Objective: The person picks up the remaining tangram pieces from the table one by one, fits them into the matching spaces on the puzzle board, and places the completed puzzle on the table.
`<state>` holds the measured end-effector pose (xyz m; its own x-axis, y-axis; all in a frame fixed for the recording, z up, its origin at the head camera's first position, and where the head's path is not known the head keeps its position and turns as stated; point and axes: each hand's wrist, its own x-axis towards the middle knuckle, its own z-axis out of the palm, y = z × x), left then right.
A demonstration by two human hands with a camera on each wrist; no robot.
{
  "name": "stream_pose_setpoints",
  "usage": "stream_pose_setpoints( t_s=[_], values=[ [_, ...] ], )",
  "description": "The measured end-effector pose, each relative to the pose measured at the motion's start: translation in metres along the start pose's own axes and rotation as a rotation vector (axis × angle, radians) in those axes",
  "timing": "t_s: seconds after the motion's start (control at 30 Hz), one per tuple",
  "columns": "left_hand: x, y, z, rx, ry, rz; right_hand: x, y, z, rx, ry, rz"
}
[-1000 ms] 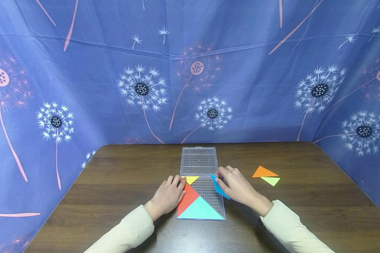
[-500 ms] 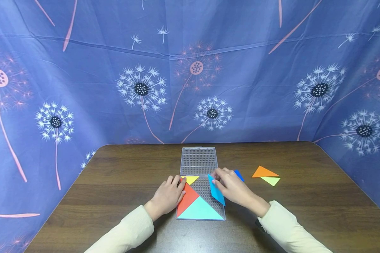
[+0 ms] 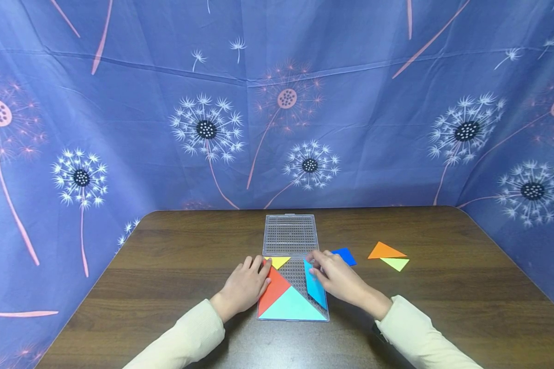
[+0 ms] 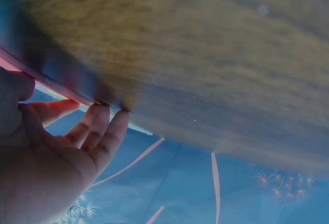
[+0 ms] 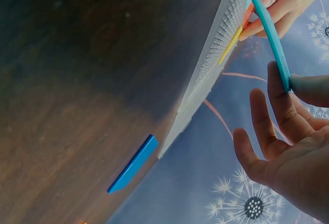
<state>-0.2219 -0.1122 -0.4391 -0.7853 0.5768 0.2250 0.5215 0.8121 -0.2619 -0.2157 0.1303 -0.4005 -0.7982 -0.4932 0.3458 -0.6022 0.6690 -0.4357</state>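
My right hand [image 3: 340, 279] pinches a light blue parallelogram tangram piece [image 3: 315, 288] between thumb and index finger; the right wrist view shows the piece [image 5: 270, 29] held tilted, other fingers spread. It overlaps the right side of the clear gridded case [image 3: 296, 275]. In that case lie a red triangle [image 3: 275, 291], a turquoise triangle [image 3: 293, 306] and a small yellow triangle [image 3: 278, 262]. Along the case's left edge rests my left hand [image 3: 242, 288], its fingertips on the red and yellow pieces. Relaxed fingers of the left hand [image 4: 56, 152] touch the rim in the left wrist view.
The case's gridded lid [image 3: 290, 233] lies folded back behind it. A dark blue piece [image 3: 345, 256] is on the brown table [image 3: 189, 246] just beyond the right hand. Farther right are an orange triangle [image 3: 386, 251] and a yellow-green triangle [image 3: 395, 264]. A blue dandelion-print cloth [image 3: 374, 154] hangs behind.
My right hand has shifted slightly left, bringing the light blue piece from the case's right edge in over the grid. The dark blue piece has come into view. My left hand stays put.
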Motion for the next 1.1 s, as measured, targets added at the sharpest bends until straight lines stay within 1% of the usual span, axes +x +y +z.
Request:
stream_pose_setpoints(
  t_s=[0.2,0.43,0.6,0.9,1.1],
  values=[
    [0.0002,0.0,0.0008,-0.007,-0.004,-0.002,-0.0013,0.0008,0.002,-0.004,-0.018,-0.007],
    [0.0006,0.0001,0.0003,-0.013,-0.02,-0.006,-0.0026,0.0022,0.0028,0.011,-0.044,0.005],
    [0.0008,-0.0004,0.0004,-0.014,-0.014,-0.004,-0.0034,0.0039,0.004,0.013,-0.053,0.007],
    [0.0001,-0.0001,-0.002,-0.009,0.002,0.001,-0.0052,0.0063,0.0045,0.005,-0.061,-0.018],
    [0.0001,0.0003,-0.0028,-0.011,-0.007,-0.001,-0.0057,0.0079,0.0045,0.002,-0.072,-0.015]
  ],
)
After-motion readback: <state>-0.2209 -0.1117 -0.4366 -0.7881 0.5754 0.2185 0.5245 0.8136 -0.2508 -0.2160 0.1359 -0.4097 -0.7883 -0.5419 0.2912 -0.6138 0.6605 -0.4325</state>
